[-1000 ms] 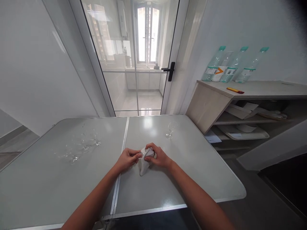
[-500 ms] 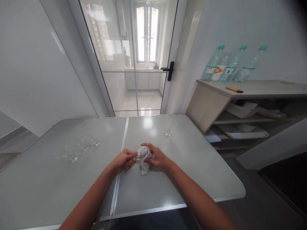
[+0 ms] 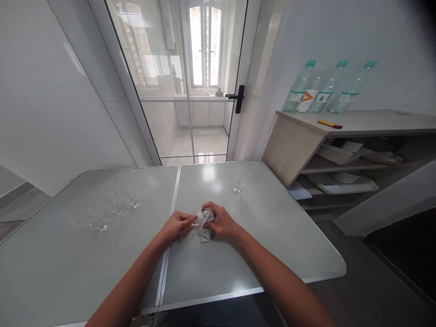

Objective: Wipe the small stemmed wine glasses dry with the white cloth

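Note:
Near the middle of the table, my left hand (image 3: 180, 225) is closed on the stem end of a wine glass (image 3: 196, 221). My right hand (image 3: 220, 220) is closed round a white cloth (image 3: 205, 235), which is wrapped about the glass's bowl, so most of the bowl is hidden. The glass lies tilted on its side between the two hands. A second wine glass (image 3: 239, 188) stands upright beyond my right hand. Off to the left, several clear stemmed glasses (image 3: 102, 225) stand together in a loose row, their outlines faint against the table.
The grey-green table (image 3: 218, 268) has a metal seam running front to back. A glass door (image 3: 200, 109) with a black handle (image 3: 240, 99) is behind it. At right, a wooden shelf unit (image 3: 296, 145) bears plastic bottles (image 3: 320, 93) and a small yellow-red packet (image 3: 330, 124).
My right hand has turned the cloth over the bowl, covering more of it, and the hanging cloth end is shorter. My left hand stays on the stem. The view has shifted slightly.

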The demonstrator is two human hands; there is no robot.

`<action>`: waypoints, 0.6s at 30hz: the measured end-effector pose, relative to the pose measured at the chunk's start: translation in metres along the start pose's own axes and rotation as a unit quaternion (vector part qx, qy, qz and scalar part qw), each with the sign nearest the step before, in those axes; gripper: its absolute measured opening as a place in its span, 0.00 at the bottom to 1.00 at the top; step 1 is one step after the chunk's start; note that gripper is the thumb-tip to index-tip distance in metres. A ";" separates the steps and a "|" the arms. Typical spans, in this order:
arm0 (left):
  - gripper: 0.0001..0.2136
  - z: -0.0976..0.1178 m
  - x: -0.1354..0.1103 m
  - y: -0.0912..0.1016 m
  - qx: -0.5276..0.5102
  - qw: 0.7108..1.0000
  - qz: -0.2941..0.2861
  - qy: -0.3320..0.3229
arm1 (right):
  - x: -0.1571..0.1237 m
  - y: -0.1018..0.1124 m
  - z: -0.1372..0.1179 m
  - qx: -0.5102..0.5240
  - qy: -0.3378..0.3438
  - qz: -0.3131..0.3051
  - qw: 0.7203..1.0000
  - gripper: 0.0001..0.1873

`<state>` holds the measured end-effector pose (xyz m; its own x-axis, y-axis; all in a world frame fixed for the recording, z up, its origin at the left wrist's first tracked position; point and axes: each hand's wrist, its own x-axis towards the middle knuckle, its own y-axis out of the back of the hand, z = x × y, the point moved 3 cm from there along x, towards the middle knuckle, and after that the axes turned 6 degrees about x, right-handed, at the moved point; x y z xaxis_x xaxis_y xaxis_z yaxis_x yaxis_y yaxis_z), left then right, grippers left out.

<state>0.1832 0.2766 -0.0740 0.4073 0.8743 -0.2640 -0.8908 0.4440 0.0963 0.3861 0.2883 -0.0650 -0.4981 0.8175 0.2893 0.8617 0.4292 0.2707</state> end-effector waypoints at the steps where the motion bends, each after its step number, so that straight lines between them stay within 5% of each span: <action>1: 0.26 0.000 0.001 0.000 0.006 1.000 0.009 -0.008 | 0.000 0.000 0.000 -0.035 0.004 0.018 0.999 0.20; 5: 0.26 -0.002 0.003 0.002 0.000 0.999 0.035 -0.019 | 0.000 0.000 0.001 -0.126 0.014 0.071 0.989 0.21; 12: 0.28 0.000 0.005 0.003 -0.010 0.998 0.057 -0.032 | -0.002 0.002 0.001 -0.131 0.038 0.136 0.981 0.23; 18: 0.29 -0.005 0.004 -0.001 -0.071 0.996 0.055 -0.004 | 0.000 0.008 0.002 0.053 -0.017 0.185 0.981 0.22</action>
<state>0.1850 0.2786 -0.0799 0.3076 0.9178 -0.2510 -0.9492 0.3144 -0.0137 0.3932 0.2924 -0.0645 -0.1478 0.9364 0.3182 0.9890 0.1375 0.0547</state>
